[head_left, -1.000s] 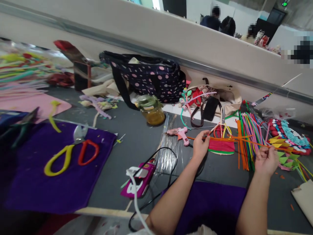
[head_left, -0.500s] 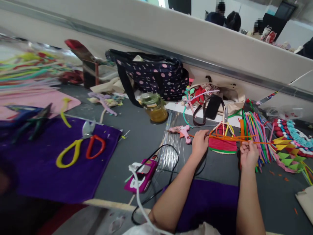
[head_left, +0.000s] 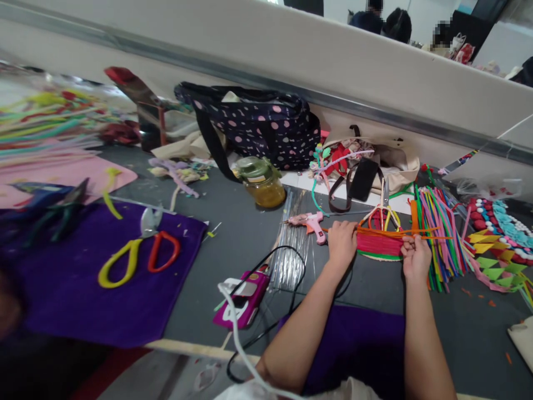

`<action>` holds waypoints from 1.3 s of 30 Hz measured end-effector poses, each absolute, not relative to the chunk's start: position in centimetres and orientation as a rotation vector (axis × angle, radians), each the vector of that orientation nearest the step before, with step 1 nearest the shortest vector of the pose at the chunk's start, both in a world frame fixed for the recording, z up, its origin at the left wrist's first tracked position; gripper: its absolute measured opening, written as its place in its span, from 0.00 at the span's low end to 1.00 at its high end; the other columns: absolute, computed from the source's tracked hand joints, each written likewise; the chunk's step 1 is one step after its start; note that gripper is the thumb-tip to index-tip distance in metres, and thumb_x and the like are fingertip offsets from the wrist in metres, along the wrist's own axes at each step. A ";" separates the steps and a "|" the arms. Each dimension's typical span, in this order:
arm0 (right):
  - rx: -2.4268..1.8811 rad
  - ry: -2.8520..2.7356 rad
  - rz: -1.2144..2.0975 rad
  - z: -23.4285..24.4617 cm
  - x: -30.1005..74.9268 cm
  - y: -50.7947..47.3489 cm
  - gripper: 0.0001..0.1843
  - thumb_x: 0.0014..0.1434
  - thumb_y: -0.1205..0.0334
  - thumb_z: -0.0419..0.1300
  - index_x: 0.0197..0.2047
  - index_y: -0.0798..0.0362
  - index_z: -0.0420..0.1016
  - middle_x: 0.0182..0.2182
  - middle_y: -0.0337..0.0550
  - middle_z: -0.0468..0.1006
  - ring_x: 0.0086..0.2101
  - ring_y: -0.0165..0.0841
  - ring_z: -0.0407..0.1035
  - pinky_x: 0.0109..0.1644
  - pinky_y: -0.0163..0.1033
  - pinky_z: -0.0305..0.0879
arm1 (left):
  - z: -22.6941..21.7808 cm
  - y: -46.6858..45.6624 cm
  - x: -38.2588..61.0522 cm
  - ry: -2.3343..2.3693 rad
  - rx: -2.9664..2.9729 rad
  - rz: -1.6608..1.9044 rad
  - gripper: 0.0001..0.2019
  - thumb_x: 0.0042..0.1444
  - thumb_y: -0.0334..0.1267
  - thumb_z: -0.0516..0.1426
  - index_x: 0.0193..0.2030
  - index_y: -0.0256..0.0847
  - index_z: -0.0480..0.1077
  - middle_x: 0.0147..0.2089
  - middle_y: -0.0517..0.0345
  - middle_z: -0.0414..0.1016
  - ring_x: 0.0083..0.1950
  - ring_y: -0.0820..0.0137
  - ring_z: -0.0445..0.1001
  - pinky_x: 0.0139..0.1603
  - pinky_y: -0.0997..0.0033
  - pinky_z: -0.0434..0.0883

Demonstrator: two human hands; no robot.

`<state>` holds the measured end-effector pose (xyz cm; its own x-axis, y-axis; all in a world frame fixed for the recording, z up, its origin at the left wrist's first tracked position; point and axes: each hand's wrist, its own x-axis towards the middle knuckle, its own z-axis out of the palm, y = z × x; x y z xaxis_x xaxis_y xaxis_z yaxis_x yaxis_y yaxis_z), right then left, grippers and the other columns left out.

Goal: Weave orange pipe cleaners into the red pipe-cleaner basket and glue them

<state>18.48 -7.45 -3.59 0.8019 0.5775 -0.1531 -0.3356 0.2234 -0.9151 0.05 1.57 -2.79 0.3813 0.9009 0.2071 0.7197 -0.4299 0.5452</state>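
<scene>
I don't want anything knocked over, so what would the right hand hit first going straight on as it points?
The right hand, past the orange strands it holds, would probably meet the orange strips beside the colored bundle, though depth is unclear.

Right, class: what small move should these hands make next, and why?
Probably the right hand should draw the orange strips snug: they lie along the pink piece, ends sticking out past that hand, while the left hand is at its left side.
</scene>
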 end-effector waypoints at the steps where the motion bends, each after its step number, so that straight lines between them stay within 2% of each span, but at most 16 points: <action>1: -1.192 -0.241 0.637 -3.6 18.5 -7.4 0.21 0.48 0.47 0.66 0.33 0.51 0.62 0.21 0.36 0.76 0.18 0.24 0.60 0.18 0.28 0.52 | -2.8 1.6 0.1 1.415 2.280 0.676 0.12 0.59 0.31 0.52 0.46 0.42 0.74 0.44 0.53 0.77 0.46 0.60 0.66 0.46 0.61 0.62; 10: -1.198 -0.203 0.634 -3.7 18.6 -7.4 0.19 0.48 0.50 0.65 0.33 0.51 0.62 0.21 0.38 0.76 0.18 0.24 0.60 0.19 0.28 0.53 | -3.0 1.9 0.5 1.444 2.278 0.614 0.12 0.62 0.35 0.51 0.44 0.43 0.76 0.43 0.52 0.77 0.47 0.59 0.66 0.43 0.60 0.60; 24: -1.234 -0.172 0.617 -3.8 18.7 -7.4 0.19 0.47 0.52 0.66 0.35 0.51 0.61 0.24 0.38 0.77 0.20 0.25 0.63 0.20 0.29 0.57 | -3.6 2.2 0.8 1.476 2.282 0.609 0.10 0.61 0.37 0.53 0.41 0.44 0.76 0.41 0.53 0.77 0.46 0.61 0.67 0.42 0.62 0.59; 27: -1.237 -0.179 0.490 -3.5 19.0 -7.9 0.19 0.48 0.52 0.64 0.36 0.48 0.59 0.23 0.35 0.75 0.19 0.25 0.60 0.19 0.28 0.55 | -3.7 2.3 0.8 1.468 2.289 0.613 0.10 0.61 0.37 0.53 0.41 0.44 0.76 0.41 0.54 0.78 0.46 0.61 0.67 0.42 0.62 0.60; 29: -1.279 -0.220 0.283 -3.2 19.1 -8.3 0.18 0.51 0.51 0.62 0.41 0.47 0.60 0.24 0.32 0.73 0.18 0.25 0.58 0.20 0.29 0.54 | -3.8 2.4 0.8 1.458 2.292 0.613 0.10 0.61 0.37 0.53 0.41 0.44 0.76 0.42 0.53 0.78 0.45 0.61 0.67 0.42 0.62 0.60; 31: -1.393 -0.352 0.038 -2.8 19.0 -8.6 0.16 0.55 0.51 0.60 0.44 0.47 0.64 0.27 0.34 0.73 0.22 0.26 0.61 0.24 0.32 0.59 | -3.8 2.4 0.7 1.447 2.292 0.620 0.10 0.61 0.37 0.53 0.40 0.44 0.76 0.42 0.53 0.78 0.45 0.61 0.67 0.42 0.62 0.60; 33: -1.571 -0.645 -0.129 -2.5 18.7 -8.5 0.11 0.58 0.53 0.59 0.42 0.48 0.70 0.32 0.39 0.74 0.31 0.31 0.67 0.36 0.38 0.64 | -3.8 2.4 0.7 1.436 2.289 0.631 0.11 0.61 0.37 0.52 0.40 0.44 0.77 0.41 0.53 0.78 0.45 0.61 0.67 0.42 0.62 0.60; 35: -1.740 -1.024 -0.192 -2.5 18.3 -8.1 0.09 0.60 0.56 0.57 0.38 0.49 0.75 0.36 0.44 0.76 0.40 0.36 0.67 0.47 0.44 0.62 | -3.7 2.4 0.7 1.433 2.280 0.635 0.11 0.62 0.37 0.52 0.40 0.44 0.77 0.41 0.53 0.78 0.45 0.61 0.67 0.42 0.62 0.60; 37: -1.853 -1.321 -0.221 -2.8 17.9 -7.5 0.09 0.61 0.59 0.57 0.40 0.48 0.78 0.40 0.45 0.76 0.44 0.38 0.65 0.51 0.46 0.58 | -3.7 2.4 0.7 1.433 2.267 0.630 0.11 0.62 0.37 0.52 0.40 0.45 0.77 0.41 0.52 0.77 0.45 0.61 0.67 0.42 0.62 0.60; 39: -1.946 -1.449 -0.281 -3.3 17.7 -7.0 0.09 0.61 0.60 0.57 0.42 0.47 0.78 0.43 0.45 0.75 0.45 0.40 0.62 0.49 0.46 0.55 | -3.7 2.4 0.7 1.434 2.257 0.626 0.11 0.62 0.37 0.52 0.40 0.45 0.77 0.41 0.53 0.77 0.45 0.61 0.67 0.42 0.62 0.60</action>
